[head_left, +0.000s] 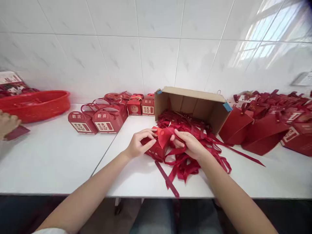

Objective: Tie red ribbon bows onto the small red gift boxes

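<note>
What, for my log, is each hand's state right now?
Left hand: closed, holding a small red cardboard box by its top.
Right hand: closed on a red fabric ribbon.

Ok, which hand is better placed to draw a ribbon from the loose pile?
The right hand, likely: it is at the ribbon pile, with red ribbon against it. The left hand is at the red gift box, farther off.

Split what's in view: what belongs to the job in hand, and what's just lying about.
Apparently part of the job:
red gift box between the left hand and right hand
crimson ribbons heaped beside it
open cardboard carton, with more ribbons inside

Apparently just lying about:
double-happiness boxes at left
red tub at far left
packed red boxes at right
</note>
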A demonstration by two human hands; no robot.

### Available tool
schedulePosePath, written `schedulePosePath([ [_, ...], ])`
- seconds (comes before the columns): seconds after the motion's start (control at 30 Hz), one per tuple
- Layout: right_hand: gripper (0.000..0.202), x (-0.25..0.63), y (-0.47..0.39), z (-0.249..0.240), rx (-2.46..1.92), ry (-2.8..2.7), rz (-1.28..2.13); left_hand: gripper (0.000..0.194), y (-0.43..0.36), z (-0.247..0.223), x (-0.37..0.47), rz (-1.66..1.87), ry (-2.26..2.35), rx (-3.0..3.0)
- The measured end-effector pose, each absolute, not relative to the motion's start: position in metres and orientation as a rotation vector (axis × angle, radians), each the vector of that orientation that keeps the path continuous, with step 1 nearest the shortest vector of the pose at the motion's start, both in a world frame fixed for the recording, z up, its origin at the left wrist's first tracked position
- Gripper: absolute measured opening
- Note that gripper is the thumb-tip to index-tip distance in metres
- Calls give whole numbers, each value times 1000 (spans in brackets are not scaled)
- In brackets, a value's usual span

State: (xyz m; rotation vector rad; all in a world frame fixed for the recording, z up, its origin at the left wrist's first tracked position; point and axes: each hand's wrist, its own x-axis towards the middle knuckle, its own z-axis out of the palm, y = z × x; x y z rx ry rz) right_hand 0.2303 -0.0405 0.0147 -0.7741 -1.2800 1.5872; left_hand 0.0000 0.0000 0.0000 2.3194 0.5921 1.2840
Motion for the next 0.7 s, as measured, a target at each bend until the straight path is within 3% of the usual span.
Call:
schedulePosePath([
  [0.1, 36, 229, -44, 13, -784, -1364, 1637, 3, -1, 0, 3, 1276, 624, 2320],
  [0.33, 35, 227, -47, 19, -899, -1333, 1555, 20, -3, 4, 4, 1221, 619, 2345],
  [0.7, 36, 223, -48, 14, -871, -1404, 1589, 23, -10, 11, 14, 1244, 729, 2286],
])
